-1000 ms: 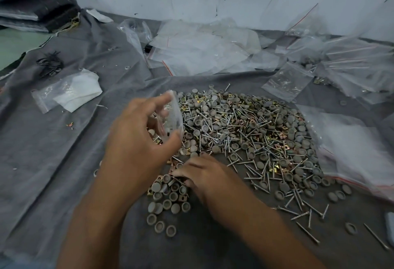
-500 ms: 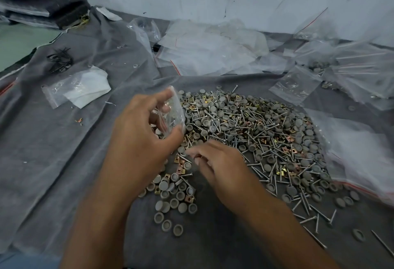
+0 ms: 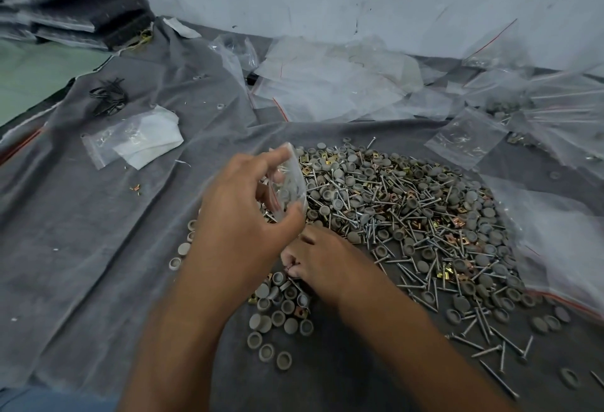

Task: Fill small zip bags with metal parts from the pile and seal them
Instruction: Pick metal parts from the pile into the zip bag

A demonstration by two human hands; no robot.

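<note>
While the left hand [image 3: 242, 215] holds a small clear zip bag [image 3: 289, 187] pinched upright above the near-left edge of the pile of screws, grey caps and brass clips [image 3: 415, 215] on grey cloth [image 3: 98, 232], the right hand [image 3: 322, 261] curls its fingertips [image 3: 291, 264] on parts below it.

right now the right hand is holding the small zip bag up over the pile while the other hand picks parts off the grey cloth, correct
Not quite: the left hand holds the small zip bag up over the pile, as the head view shows. The right hand is the one picking parts off the grey cloth.
</note>
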